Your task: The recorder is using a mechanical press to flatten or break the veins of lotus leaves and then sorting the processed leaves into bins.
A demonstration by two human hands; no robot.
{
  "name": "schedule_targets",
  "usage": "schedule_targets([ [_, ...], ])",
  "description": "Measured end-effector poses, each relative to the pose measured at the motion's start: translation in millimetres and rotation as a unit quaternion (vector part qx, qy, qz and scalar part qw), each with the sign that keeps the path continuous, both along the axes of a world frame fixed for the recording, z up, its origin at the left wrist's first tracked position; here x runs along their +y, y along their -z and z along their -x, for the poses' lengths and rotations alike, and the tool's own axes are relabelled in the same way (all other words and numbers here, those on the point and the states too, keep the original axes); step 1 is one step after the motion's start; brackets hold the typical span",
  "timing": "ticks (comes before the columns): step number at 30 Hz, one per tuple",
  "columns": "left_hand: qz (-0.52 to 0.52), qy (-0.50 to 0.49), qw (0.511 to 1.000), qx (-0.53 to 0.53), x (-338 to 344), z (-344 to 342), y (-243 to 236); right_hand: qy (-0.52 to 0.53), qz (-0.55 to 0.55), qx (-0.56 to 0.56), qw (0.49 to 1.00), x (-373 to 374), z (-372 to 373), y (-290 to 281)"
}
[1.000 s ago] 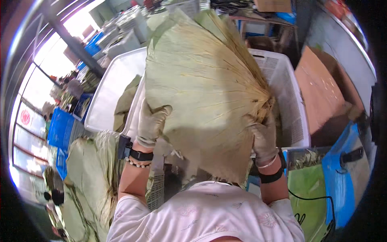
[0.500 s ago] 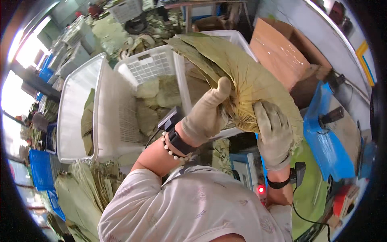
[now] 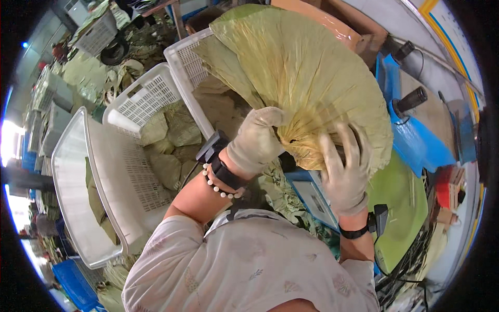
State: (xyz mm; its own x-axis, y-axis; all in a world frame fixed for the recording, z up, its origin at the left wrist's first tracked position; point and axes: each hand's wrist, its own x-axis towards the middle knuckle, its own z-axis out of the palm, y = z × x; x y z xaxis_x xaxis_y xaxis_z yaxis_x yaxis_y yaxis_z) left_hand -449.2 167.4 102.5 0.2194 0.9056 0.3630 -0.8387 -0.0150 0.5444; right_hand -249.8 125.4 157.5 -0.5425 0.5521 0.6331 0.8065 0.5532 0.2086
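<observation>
A large dried lotus leaf (image 3: 306,67), yellow-green and creased, fans out upright in front of me in layers. Its veins run down to a gathered lower part with a small dark hole. My left hand (image 3: 255,139), in a pale work glove, is closed on the leaf's left lower side; the leaf hides some of its fingertips. My right hand (image 3: 345,174), also gloved and slightly blurred, has its fingers bent against the leaf's lower right, gripping it. Both wrists wear black straps with small black devices.
White plastic baskets (image 3: 136,104) at the left hold stacked dried leaves (image 3: 176,127). A cardboard box (image 3: 358,26) stands behind the lotus leaf. Right of it are blue plastic sheeting (image 3: 426,140) and a green surface (image 3: 400,208). A blue-framed device (image 3: 312,195) sits below my hands.
My view has turned to the right. The leaf has swung more upright and spread wider, showing its broad face. My right hand's fingers have moved apart on it, while my left hand keeps hold.
</observation>
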Motion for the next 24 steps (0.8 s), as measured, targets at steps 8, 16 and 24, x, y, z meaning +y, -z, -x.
schedule_targets([
  [8,0.153,0.153,0.963,-0.159,-9,6,-28,-0.077,0.343,0.249,0.902,-64,-9,42],
  [16,-0.010,0.067,0.997,-0.041,-34,-44,-32,-0.441,0.390,0.763,0.268,-57,-39,15],
  [24,-0.181,-0.133,0.969,0.102,-38,-108,-94,-0.331,0.262,0.768,0.482,-51,-121,-8],
])
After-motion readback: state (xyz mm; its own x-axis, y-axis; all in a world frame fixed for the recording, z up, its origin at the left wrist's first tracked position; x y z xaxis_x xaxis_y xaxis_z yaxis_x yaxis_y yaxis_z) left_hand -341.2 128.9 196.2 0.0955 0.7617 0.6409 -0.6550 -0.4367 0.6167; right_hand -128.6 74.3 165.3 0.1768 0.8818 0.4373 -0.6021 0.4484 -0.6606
